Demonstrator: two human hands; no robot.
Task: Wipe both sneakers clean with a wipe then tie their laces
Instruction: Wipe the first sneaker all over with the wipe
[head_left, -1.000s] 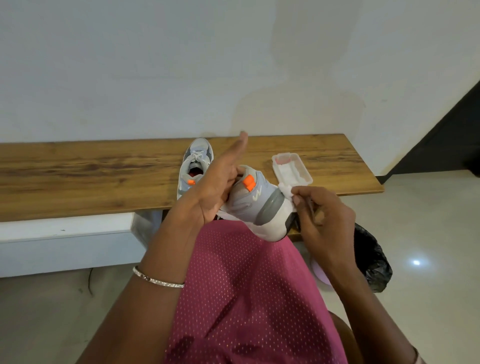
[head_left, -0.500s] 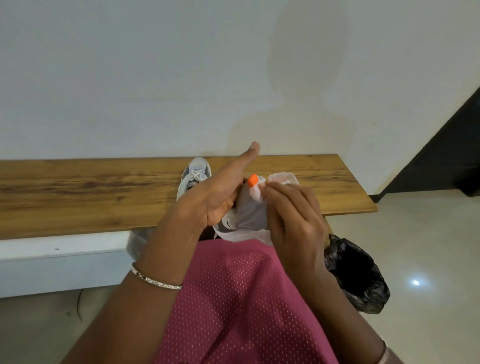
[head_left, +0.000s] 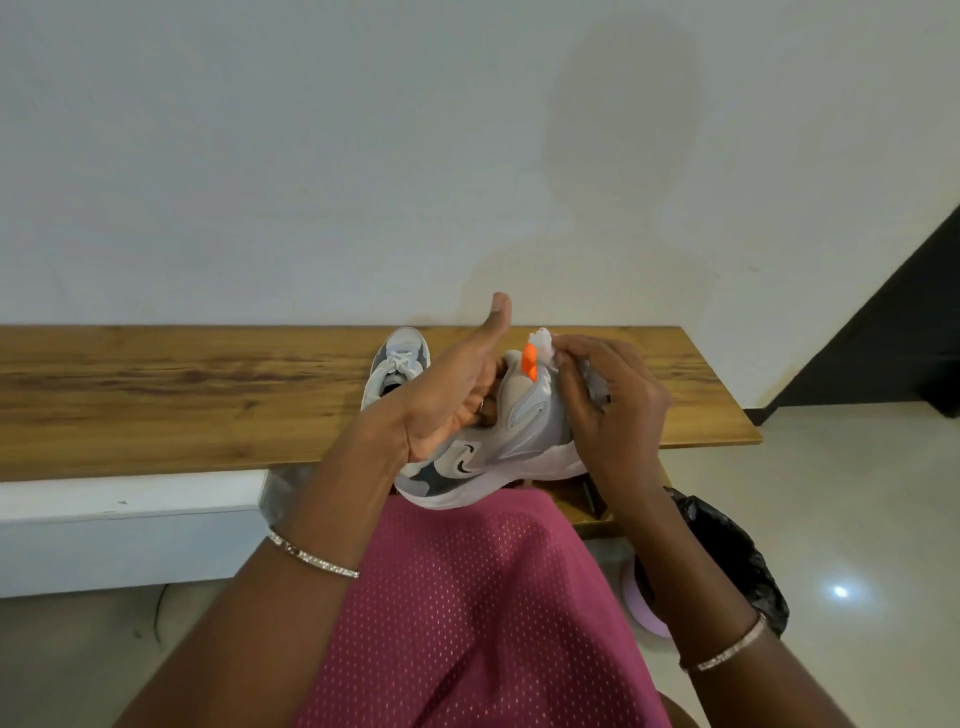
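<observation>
Two thin bracelets (head_left: 311, 558) sit nearest us, one on each wrist, low in the frame on either side of our pink mesh shorts (head_left: 467, 623). Just above the shorts, at centre frame, we hold the grey-and-white sneaker (head_left: 498, 447) tilted, with its toe low to the left, its heel raised to the right and its white sole meeting the fabric.

Our left hand (head_left: 441, 400) has it from the left. The fingers (head_left: 475, 410) curl into the shoe's opening and grip the collar, while the thumb sticks straight up and touches nothing. Our right hand (head_left: 608, 410) covers the sneaker's right side. Its fingers (head_left: 571, 364) are bent close together and pinch a crumpled white wipe (head_left: 543, 344) against the top of the heel, right beside the orange pull tab (head_left: 530, 361).

At lower right, past our right forearm, a black plastic bag (head_left: 727, 561) sits on the pale floor (head_left: 857, 519).

Beyond our hands runs the long wooden surface (head_left: 156, 395), reaching in from the left edge of the frame. On it, just left of our raised thumb, the second sneaker (head_left: 397, 364) stands upright with its toe pointing away. Its laces bunch over the tongue, and we cannot tell whether they are tied. Behind the surface, a plain white wall (head_left: 311, 156) fills the upper frame.
</observation>
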